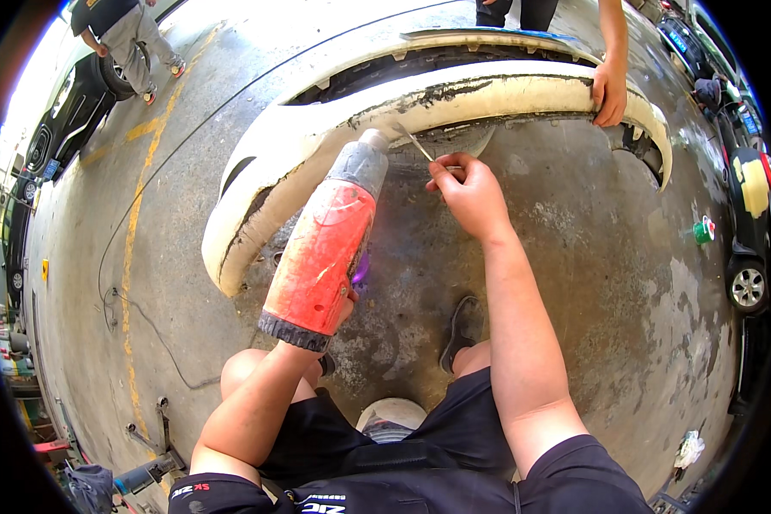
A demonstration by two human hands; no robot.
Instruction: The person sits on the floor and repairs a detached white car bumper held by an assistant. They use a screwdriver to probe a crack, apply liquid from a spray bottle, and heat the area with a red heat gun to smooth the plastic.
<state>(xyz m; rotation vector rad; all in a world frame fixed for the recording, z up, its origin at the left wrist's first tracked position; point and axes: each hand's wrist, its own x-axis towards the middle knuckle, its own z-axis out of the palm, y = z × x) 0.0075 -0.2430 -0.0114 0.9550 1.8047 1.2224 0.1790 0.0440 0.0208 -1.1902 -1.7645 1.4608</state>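
Note:
My left hand, mostly hidden behind a red and grey heat gun, is closed around its handle. The gun's nozzle points at the worn face of a white car bumper, close to its surface. Between thumb and fingers, my right hand pinches a thin metal tool with a flattened tip. That tip is at the bumper's lower edge, just right of the nozzle; whether it touches is hard to tell. Dark scraped patches and cracks run along the bumper.
Another person's hand rests on the bumper's right part. A cable lies on the floor at left. A metal stand is at lower left, a green container at right. Cars stand on both sides; another person is at far left.

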